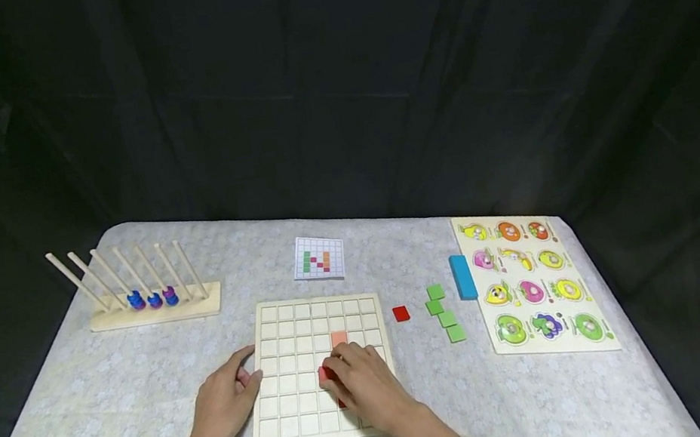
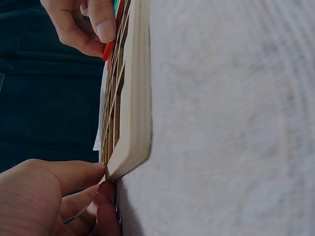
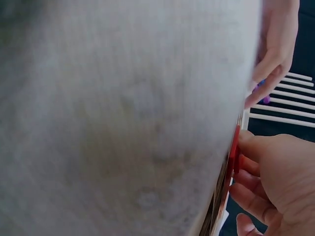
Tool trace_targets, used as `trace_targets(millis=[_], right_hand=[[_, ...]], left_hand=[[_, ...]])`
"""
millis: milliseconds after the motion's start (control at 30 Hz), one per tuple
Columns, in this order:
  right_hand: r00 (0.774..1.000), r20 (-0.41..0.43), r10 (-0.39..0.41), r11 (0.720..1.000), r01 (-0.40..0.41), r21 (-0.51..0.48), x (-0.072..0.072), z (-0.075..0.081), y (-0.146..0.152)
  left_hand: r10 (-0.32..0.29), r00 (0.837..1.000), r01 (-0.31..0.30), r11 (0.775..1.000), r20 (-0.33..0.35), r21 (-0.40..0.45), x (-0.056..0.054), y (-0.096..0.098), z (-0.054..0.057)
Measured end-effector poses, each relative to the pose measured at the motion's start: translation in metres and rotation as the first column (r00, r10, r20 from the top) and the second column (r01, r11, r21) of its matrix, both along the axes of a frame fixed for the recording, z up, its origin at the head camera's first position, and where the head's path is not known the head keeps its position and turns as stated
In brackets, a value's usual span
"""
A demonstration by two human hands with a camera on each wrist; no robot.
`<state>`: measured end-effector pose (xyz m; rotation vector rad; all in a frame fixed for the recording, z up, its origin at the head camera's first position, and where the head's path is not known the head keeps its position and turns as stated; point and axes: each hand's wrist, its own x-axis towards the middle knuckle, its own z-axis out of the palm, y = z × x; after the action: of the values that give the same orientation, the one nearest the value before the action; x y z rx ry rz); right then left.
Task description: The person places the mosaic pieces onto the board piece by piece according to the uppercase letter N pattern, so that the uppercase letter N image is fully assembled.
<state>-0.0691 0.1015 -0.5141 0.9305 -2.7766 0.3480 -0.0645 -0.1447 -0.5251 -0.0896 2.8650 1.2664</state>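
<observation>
A wooden grid board (image 1: 292,405) lies flat on the table between the hands. My left hand (image 1: 224,405) holds its left edge, thumb and fingers at the rim; the left wrist view shows the fingertips gripping the board's corner. My right hand (image 1: 371,387) is over the board and pinches a red square tile (image 1: 324,377) between thumb and fingers, low over the cells. Just beyond that hand, an orange tile (image 1: 338,338) sits in the grid. Another red tile (image 1: 342,404) shows partly under the right hand, which hides some cells nearby.
Right of the board lie a loose red tile (image 1: 401,313), several green tiles (image 1: 447,318) and a blue block (image 1: 463,277). A fruit puzzle board (image 1: 494,339) is at far right. Behind stands a pattern card (image 1: 303,272); at left, a peg rack (image 1: 202,304) with beads.
</observation>
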Motion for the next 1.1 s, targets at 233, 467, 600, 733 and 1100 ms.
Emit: trace_targets(millis=[233,467,600,733,1100], right_hand=[[1.0,-0.006,0.011,0.999,-0.011,-0.042,0.0014,-0.0029,-0.0021],[1.0,0.018,0.009,0.999,-0.008,-0.044,0.0019,-0.0037,-0.0022],[1.0,0.028,0.013,0.999,-0.012,-0.045,0.0024,-0.0031,-0.0019],[1.0,0.021,0.017,0.998,-0.016,-0.053,0.0031,-0.0025,-0.002],[1.0,0.017,0.012,0.998,-0.011,-0.066,0.0057,-0.0016,-0.0031]], left_hand=[[-0.004,1.0,0.004,1.0,0.018,0.006,0.0,0.0,0.0006],[-0.01,1.0,0.009,1.0,0.028,0.011,-0.0002,0.0,0.003],[-0.017,1.0,0.017,1.0,0.012,0.015,-0.0003,-0.0007,0.0041],[-0.02,1.0,0.02,1.0,-0.002,0.01,-0.0007,-0.001,0.0046],[-0.014,1.0,0.014,1.0,0.026,0.016,0.0008,-0.0011,0.0056]])
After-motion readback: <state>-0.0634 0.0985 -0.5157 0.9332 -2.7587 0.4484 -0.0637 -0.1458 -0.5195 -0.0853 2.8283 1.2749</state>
